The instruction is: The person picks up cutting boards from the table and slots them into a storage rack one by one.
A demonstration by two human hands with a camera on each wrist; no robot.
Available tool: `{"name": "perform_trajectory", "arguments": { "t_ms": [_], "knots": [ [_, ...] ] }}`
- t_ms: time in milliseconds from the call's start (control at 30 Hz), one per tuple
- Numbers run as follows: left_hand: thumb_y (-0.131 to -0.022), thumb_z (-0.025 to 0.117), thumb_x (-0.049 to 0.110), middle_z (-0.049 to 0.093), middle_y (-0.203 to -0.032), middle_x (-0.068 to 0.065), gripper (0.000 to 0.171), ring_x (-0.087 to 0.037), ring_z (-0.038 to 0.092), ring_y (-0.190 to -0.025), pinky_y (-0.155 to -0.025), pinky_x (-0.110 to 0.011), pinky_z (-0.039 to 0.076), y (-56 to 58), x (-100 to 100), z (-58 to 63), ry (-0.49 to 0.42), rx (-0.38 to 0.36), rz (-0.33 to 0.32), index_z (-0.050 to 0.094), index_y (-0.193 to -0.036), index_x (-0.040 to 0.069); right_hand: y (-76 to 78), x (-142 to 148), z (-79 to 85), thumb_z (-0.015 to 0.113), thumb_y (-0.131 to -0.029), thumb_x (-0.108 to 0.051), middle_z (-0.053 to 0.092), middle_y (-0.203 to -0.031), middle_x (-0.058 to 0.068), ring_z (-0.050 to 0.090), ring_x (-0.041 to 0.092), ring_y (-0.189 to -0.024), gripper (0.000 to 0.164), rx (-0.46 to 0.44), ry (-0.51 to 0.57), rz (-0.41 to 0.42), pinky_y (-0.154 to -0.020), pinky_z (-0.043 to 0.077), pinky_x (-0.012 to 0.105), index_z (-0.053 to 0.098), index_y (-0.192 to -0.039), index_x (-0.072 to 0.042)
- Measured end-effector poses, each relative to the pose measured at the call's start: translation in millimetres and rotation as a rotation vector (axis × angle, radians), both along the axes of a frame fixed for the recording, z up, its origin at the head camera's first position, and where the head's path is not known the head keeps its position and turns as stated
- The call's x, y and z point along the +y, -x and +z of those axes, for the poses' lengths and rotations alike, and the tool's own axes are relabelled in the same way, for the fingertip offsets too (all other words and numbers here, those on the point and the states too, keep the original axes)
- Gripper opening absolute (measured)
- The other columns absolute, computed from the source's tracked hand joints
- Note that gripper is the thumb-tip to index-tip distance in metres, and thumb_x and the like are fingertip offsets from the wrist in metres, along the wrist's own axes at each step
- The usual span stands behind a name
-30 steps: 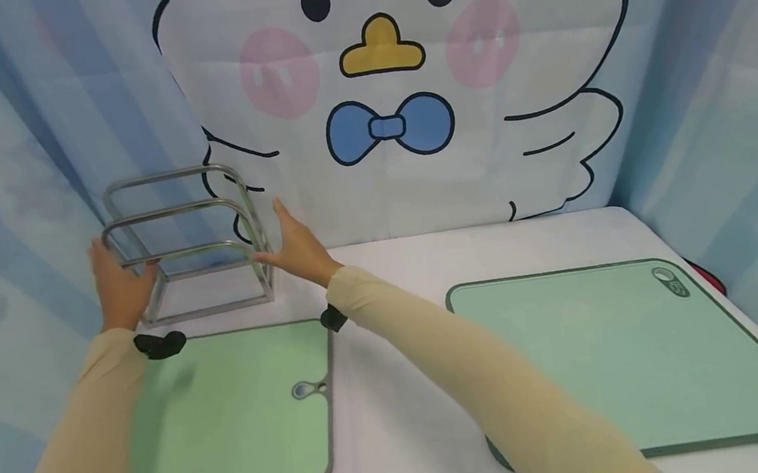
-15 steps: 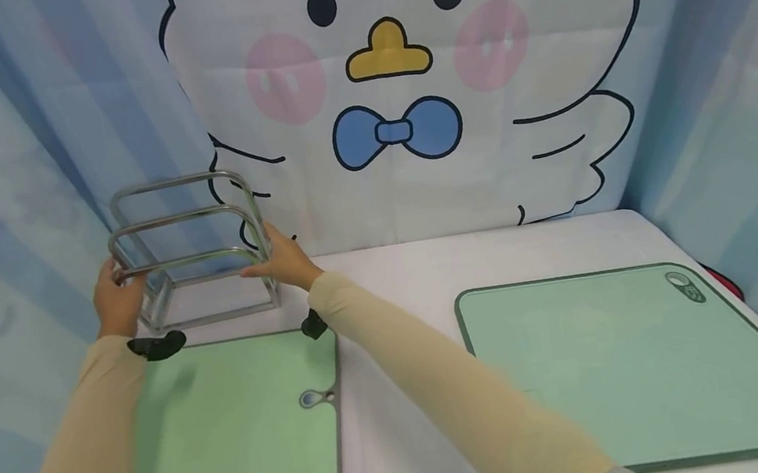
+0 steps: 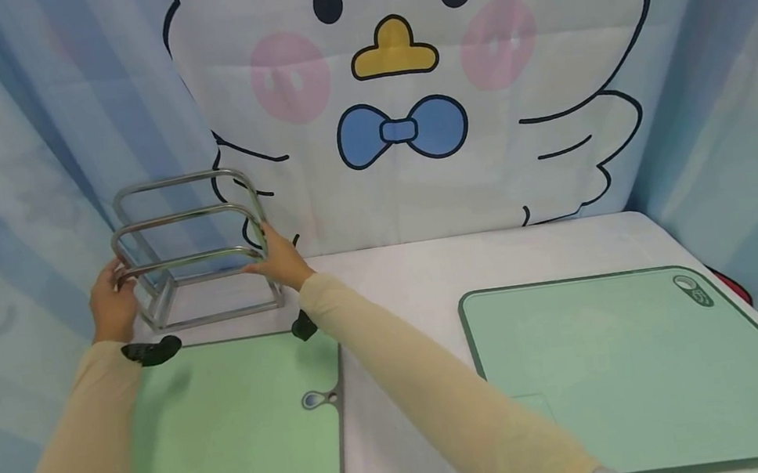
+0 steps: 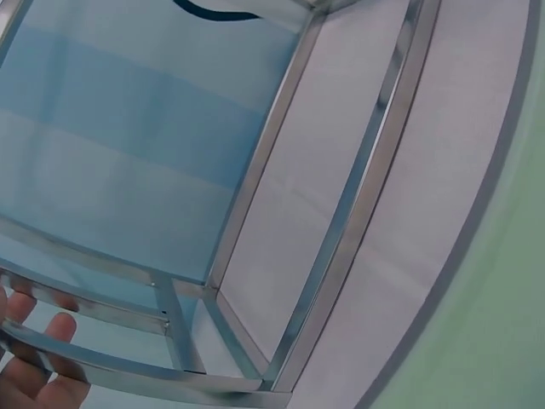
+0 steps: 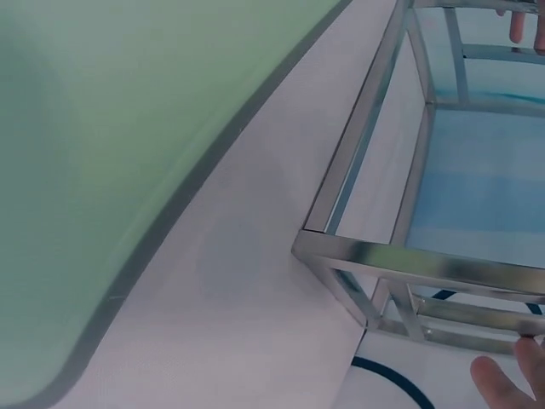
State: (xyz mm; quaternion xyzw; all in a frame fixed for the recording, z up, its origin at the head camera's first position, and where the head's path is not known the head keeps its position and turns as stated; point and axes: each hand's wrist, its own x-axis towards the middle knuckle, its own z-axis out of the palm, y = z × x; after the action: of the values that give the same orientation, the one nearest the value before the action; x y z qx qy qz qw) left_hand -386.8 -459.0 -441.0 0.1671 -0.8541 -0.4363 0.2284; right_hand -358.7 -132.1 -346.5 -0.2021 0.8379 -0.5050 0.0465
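Observation:
A silver metal rack with three rounded hoops stands at the back left of the table. My left hand grips its left side near the front hoop; in the left wrist view, the fingers wrap round the side bars. At the opposite side my right hand holds the rack, thumb toward the front hoop. Only fingertips of that hand show in the right wrist view, against a lower bar. Nothing stands in the rack's slots.
A light green cutting board with a grey rim lies in front of the rack. Farther right lies a larger mint cutting board. A curtain with a cartoon bird hangs behind the white table. Something red shows at the right edge.
My right hand has moved left and taken hold of the rack's right side. The left hand has closed round the left side. The rack has hardly moved; the head view has shifted slightly.

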Motion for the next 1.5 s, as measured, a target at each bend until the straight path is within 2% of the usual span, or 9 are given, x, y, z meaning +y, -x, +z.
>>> {"name": "perform_trajectory", "arguments": {
  "t_ms": [267,400,467,533,667,767,833,1200,1500],
  "knots": [
    [-0.101,0.037,0.03,0.035,-0.151,-0.001,0.05,-0.021,0.038,-0.138,-0.107,-0.041,0.04,2.8,-7,-11.4,0.034,0.003,-0.079,0.019,-0.146,0.043,4.2,10,-3.1,0.074,-0.081,-0.014,0.041,-0.145,0.013,0.043,0.024,-0.132,0.08,0.096,-0.07,-0.052,-0.109,0.038,0.032,0.028,-0.146,-0.003],
    [-0.097,0.044,0.035,0.035,-0.151,-0.005,0.055,-0.022,0.042,-0.133,-0.097,-0.034,0.048,-3.9,-5,-3.6,0.013,-0.038,-0.17,0.018,-0.145,0.045,6.4,18,-2.3,0.075,-0.08,-0.013,0.045,-0.14,0.014,0.046,0.024,-0.128,0.079,0.106,-0.066,-0.046,-0.107,0.04,0.031,0.032,-0.144,-0.001],
    [-0.097,0.047,0.031,0.029,-0.153,-0.011,0.062,-0.024,0.042,-0.132,-0.092,-0.032,0.05,-13.0,1,9.4,-0.008,-0.077,-0.252,0.015,-0.148,0.041,7.9,23,-2.4,0.076,-0.079,-0.012,0.047,-0.138,0.014,0.048,0.024,-0.126,0.079,0.107,-0.054,-0.028,-0.105,0.042,0.031,0.033,-0.144,-0.001],
    [-0.096,0.05,0.026,0.025,-0.154,-0.012,0.067,-0.022,0.041,-0.131,-0.085,-0.026,0.05,-25.9,14,27.3,-0.028,-0.136,-0.286,0.011,-0.15,0.037,9.5,26,-2.6,0.076,-0.078,-0.013,0.049,-0.135,0.015,0.05,0.025,-0.123,0.079,0.106,-0.047,-0.006,-0.104,0.043,0.032,0.034,-0.143,-0.001],
    [-0.095,0.048,0.005,0.004,-0.157,-0.023,0.08,-0.038,0.024,-0.14,-0.104,-0.05,0.039,-58.8,47,72.4,-0.064,-0.238,-0.433,-0.007,-0.152,0.017,12.2,33,-3.4,0.078,-0.078,-0.017,0.049,-0.136,0.013,0.051,0.024,-0.122,0.08,0.091,-0.068,0.026,-0.102,0.044,0.031,0.035,-0.143,-0.002],
    [-0.095,0.043,-0.002,-0.009,-0.154,-0.027,0.082,-0.048,0.009,-0.14,-0.108,-0.062,0.023,-74.6,63,94.7,-0.031,-0.305,-0.541,-0.019,-0.147,0.007,13.6,40,-3.3,0.079,-0.077,-0.02,0.05,-0.134,0.013,0.052,0.023,-0.12,0.081,0.084,-0.092,0.038,-0.098,0.046,0.029,0.036,-0.143,-0.002],
    [-0.096,0.042,-0.001,-0.012,-0.154,-0.026,0.082,-0.048,0.005,-0.14,-0.11,-0.061,0.02,-79.7,69,102.1,-0.028,-0.339,-0.579,-0.023,-0.146,0.007,14.4,46,-2.8,0.08,-0.075,-0.021,0.053,-0.131,0.012,0.053,0.023,-0.118,0.08,0.077,-0.096,0.048,-0.095,0.048,0.029,0.039,-0.141,-0.002],
    [-0.097,0.047,0.005,-0.009,-0.154,-0.026,0.084,-0.046,0.001,-0.141,-0.111,-0.059,0.018,-75.5,74,104.0,-0.055,-0.396,-0.712,-0.021,-0.146,0.004,20.9,82,-3.2,0.082,-0.073,-0.025,0.053,-0.132,0.012,0.051,0.022,-0.123,0.088,0.016,-0.133,0.11,-0.101,0.045,0.033,0.034,-0.144,-0.005],
    [-0.095,0.054,0.01,-0.004,-0.155,-0.028,0.086,-0.045,0.005,-0.141,-0.112,-0.058,0.02,-75.6,87,102.4,-0.065,-0.405,-0.733,-0.013,-0.148,-0.002,20.6,103,-1.9,0.082,-0.072,-0.026,0.054,-0.131,0.011,0.051,0.023,-0.123,0.088,0.007,-0.145,0.105,-0.103,0.044,0.036,0.035,-0.144,-0.006]
  ]
}}
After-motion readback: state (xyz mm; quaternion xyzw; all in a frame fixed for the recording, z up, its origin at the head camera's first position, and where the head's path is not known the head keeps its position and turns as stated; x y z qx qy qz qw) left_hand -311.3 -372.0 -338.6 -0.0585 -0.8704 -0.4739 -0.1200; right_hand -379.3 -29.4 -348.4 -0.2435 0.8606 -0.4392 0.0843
